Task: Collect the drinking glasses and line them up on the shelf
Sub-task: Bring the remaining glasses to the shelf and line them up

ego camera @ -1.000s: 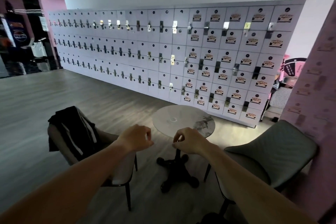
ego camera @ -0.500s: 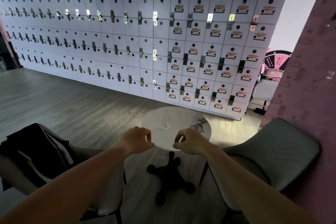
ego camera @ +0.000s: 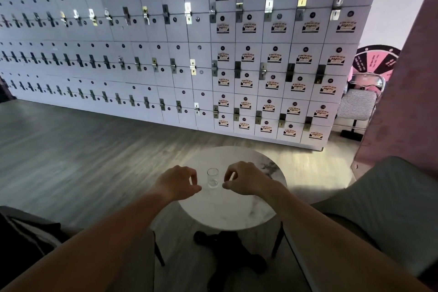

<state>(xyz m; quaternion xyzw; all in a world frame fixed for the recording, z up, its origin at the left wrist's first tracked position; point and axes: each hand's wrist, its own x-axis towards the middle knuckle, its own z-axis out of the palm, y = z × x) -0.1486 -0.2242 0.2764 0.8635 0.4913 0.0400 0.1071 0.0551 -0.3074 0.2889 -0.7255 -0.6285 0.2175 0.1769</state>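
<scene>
Head view: a clear drinking glass [ego camera: 212, 178] stands untouched between the left hand [ego camera: 178, 182] and right hand [ego camera: 244, 181], both loosely curled, empty.

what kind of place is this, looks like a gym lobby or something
Probably a public lounge or lobby with storage lockers, perhaps at a gym or café. A long wall of numbered lockers, a small round table bearing one glass, a padded chair and a prize wheel suggest it.

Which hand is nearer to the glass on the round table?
Right, slightly. The right hand hovers just right of the glass; the left hand hovers a little farther on its left. Neither touches it.
</scene>
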